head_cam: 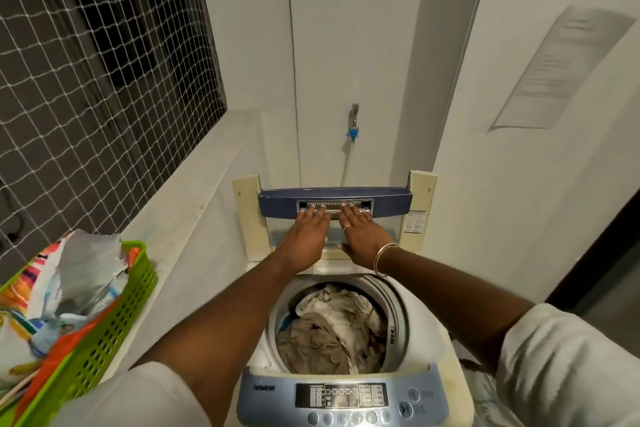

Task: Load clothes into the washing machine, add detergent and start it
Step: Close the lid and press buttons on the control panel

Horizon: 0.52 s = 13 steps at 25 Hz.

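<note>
Clothes, beige and white, are lying in the drum of the washing machine, whose lid is standing upright at the back. Left of the machine, a green basket is sitting on the ledge, holding a colourful packet. You are reaching over the drum: your left hand and right hand are spread flat, fingertips touching the lid's handle recess, gripping nothing.
</note>
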### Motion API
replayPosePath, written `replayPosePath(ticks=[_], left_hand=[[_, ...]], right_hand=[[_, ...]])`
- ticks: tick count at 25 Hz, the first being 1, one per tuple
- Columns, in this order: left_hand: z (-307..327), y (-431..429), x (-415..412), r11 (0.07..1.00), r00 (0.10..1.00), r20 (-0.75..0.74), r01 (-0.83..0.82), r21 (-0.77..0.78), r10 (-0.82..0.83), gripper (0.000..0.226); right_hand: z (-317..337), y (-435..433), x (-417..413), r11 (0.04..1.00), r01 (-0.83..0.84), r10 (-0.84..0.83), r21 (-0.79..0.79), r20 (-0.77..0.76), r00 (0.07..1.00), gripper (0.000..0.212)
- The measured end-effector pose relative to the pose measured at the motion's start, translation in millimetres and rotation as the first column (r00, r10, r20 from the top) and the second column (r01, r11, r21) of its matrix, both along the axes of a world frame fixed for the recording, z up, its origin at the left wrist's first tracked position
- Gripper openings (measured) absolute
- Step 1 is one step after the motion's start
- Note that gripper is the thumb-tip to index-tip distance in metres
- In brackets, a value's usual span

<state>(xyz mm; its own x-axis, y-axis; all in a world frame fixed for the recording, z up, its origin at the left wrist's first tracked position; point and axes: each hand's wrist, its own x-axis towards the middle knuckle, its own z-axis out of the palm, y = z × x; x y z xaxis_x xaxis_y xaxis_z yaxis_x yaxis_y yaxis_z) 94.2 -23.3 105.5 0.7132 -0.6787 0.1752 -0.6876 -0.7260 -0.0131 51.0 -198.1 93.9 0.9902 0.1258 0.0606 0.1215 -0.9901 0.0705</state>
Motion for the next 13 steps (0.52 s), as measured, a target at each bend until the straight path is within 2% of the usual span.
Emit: replayPosePath(ticks=[4,8,10,13], left_hand=[[-3.7,2.4,10.8,0.998,0.994,-0.113,-0.001,0.06,0.008,0.07],[-4.2,-4.6,19.0,0.998,0.994,-0.107,0.009,0.065,-0.002,0.071],[-2.6,-9.9,21.5,0.998,0.996,-0.09,0.0,0.055,0.005,0.068],[-6.6,-15.7,25.1,0.999,0.997,-0.07,-0.025,-0.024,0.023,0.057]], right_hand=[[6.4,-5.3,16.0,0.998,0.048,-0.046,0.046,-0.044,0.998,0.081],[9.0,-10.3,25.1,0.993,0.099,-0.093,0.061,-0.095,0.991,0.079],[10.5,-10.9,28.3,0.989,0.117,-0.109,0.088,-0.084,0.99,0.073],[15.0,-7.1,29.3,0.993,0.098,-0.097,0.06,-0.026,0.995,0.051]])
